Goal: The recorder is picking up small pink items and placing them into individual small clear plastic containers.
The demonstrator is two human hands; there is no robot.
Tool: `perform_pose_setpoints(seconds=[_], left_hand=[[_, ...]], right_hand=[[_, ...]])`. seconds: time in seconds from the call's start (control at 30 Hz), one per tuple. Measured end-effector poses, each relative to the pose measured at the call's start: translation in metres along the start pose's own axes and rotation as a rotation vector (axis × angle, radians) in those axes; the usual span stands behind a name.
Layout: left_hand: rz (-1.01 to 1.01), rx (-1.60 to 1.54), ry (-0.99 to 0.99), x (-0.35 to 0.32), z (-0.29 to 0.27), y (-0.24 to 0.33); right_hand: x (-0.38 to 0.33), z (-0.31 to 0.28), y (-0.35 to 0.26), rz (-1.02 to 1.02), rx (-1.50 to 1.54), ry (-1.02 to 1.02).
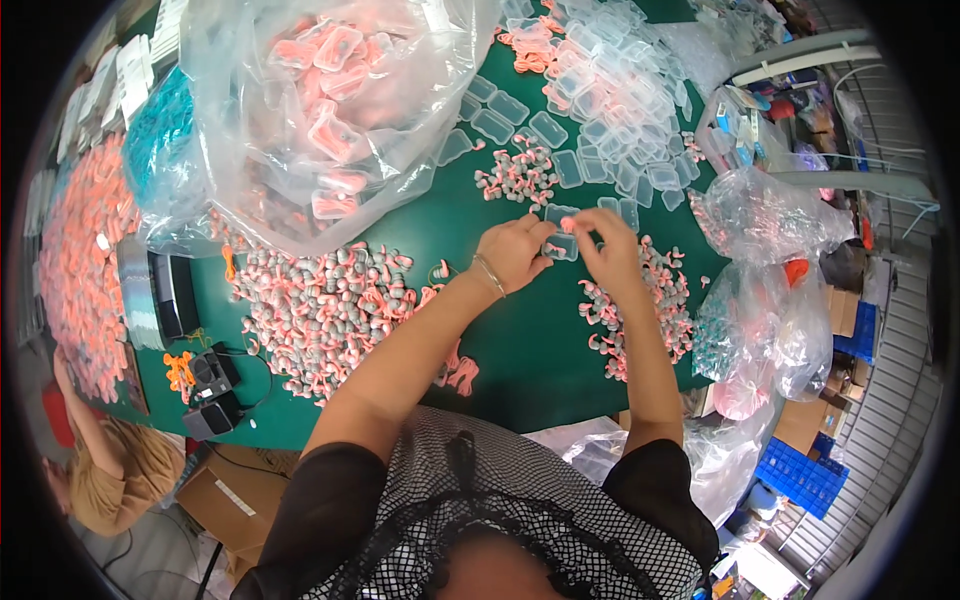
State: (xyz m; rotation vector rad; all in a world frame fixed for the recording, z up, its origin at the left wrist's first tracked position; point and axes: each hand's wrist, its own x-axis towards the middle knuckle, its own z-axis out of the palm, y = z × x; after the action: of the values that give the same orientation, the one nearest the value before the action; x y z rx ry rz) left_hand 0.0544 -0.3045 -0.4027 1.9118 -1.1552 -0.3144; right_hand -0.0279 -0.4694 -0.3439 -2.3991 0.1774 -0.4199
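Observation:
Over the middle of the green table, my left hand (512,256) is closed on the near side of a small clear plastic box (563,246). My right hand (610,248) comes in from the other side, its thumb and fingers pinched on a small pink piece (568,224) above the box. The fingers partly hide that piece. Beyond my left hand is a small pile of pink-and-grey curved pieces (515,172). A larger pile of such pieces (320,310) spreads left of my left forearm, and another pile (650,310) lies around my right forearm.
A big clear bag of filled pink boxes (335,120) stands at far left. Clear boxes (610,100) are heaped at the back. Filled plastic bags (765,215) line the right side. A black device (212,375) sits near the left edge, close to another person's arm (90,425).

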Motion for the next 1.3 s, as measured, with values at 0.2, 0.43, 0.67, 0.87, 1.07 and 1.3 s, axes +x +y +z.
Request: perform_pose_setpoints(seconds=[0.2, 0.43, 0.67, 0.87, 1.07, 1.3], left_hand=[[0.014, -0.010, 0.011, 0.002, 0.000, 0.002], [0.020, -0.021, 0.018, 0.000, 0.000, 0.000], [-0.004, 0.004, -0.023, 0.001, -0.002, 0.002], [-0.053, -0.100, 0.028, 0.001, -0.003, 0.007], [0.123, 0.052, 0.031, 0.000, 0.006, -0.003], [0.073, 0.028, 0.017, -0.007, -0.005, 0.011]], right_hand=[[-0.027, 0.006, 0.007, -0.117, -0.195, -0.032], [-0.022, 0.006, 0.012, -0.195, -0.279, -0.108], [0.003, 0.000, 0.026, -0.109, -0.341, -0.056], [-0.009, -0.001, 0.040, -0.063, -0.185, -0.094], [-0.028, -0.007, 0.000, -0.160, -0.133, -0.143], [-0.041, -0.002, -0.005, 0.027, -0.003, -0.186]])
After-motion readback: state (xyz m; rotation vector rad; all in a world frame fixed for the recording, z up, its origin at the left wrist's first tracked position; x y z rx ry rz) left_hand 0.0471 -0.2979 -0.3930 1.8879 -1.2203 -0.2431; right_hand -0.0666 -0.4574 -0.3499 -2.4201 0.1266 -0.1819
